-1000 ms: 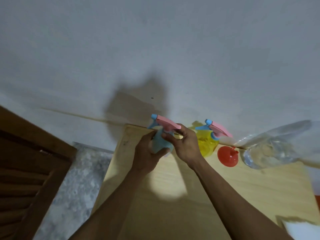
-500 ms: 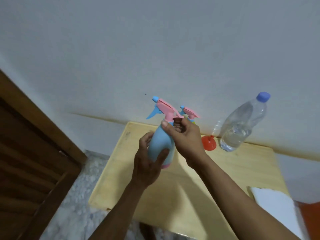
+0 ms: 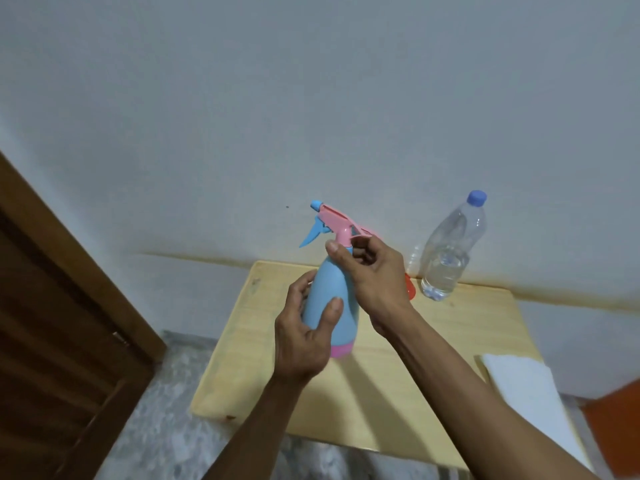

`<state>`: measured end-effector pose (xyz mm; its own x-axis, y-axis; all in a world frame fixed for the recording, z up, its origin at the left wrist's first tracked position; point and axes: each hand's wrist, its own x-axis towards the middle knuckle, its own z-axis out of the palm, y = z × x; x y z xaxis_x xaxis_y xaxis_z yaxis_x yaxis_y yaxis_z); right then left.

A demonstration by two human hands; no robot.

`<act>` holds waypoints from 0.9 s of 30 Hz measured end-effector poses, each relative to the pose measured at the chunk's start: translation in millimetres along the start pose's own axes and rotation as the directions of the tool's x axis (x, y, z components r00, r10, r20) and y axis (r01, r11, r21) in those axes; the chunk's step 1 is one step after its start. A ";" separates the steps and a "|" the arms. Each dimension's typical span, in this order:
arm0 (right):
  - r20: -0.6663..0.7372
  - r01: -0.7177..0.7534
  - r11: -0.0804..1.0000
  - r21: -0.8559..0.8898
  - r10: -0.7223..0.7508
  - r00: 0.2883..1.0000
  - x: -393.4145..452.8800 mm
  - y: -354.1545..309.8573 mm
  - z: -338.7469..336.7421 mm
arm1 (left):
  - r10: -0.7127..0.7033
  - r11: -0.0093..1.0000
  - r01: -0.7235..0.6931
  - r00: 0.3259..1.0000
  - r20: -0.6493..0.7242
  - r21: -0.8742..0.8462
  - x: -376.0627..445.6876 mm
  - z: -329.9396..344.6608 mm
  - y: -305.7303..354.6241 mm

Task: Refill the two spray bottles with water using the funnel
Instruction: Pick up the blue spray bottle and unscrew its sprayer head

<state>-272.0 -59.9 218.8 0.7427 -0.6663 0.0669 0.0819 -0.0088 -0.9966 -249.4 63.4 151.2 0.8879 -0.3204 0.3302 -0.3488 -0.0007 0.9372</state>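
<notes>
Above the tabletop (image 3: 433, 358), the left hand (image 3: 304, 337) grasps the blue spray bottle (image 3: 329, 299) while the right hand (image 3: 370, 271) grips its pink sprayer head (image 3: 341, 226); a careless twist could knock over the water bottle (image 3: 450, 251) behind.

Pale wooden table (image 3: 433, 386): water bottle (image 3: 446, 258), partly hidden red funnel (image 3: 410, 287), perhaps white cloth (image 3: 519, 386).

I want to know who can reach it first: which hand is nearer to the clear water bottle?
The right hand. It grips the neck of the blue spray bottle, just left of the water bottle. The left hand holds the sprayer's body, lower and farther left.
</notes>
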 end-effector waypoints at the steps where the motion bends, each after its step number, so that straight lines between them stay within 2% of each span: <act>1: -0.005 0.000 1.000 0.009 0.000 1.000 -3.5 -1.6 3.6 | -0.003 1.000 0.003 1.000 0.010 -0.011 -0.2 -6.0 2.0; 7: 0.076 0.017 0.999 0.045 -0.021 0.997 -31.9 -6.0 28.8 | -0.029 0.995 0.033 0.999 0.038 -0.095 -4.8 -43.9 7.0; 11: -0.031 -0.018 0.993 0.118 0.022 0.999 -50.9 -3.8 47.0 | -0.046 0.989 0.056 0.996 0.074 -0.138 -9.5 -58.7 2.6; 14: -0.122 0.016 0.992 0.122 -0.001 0.992 -60.6 -5.4 52.4 | -0.046 0.981 0.061 0.995 0.085 -0.182 -13.4 -63.0 4.5; 27: -0.172 0.076 0.991 0.111 -0.057 0.984 -62.0 -14.4 53.9 | -0.003 0.973 0.027 0.995 0.104 -0.230 -1.9 -55.3 11.0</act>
<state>-283.4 21.8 231.5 0.6118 -0.7827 0.1141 0.2116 0.0229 -0.9771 -238.3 116.4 167.0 0.8529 -0.4171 0.3141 -0.2466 0.2084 0.9464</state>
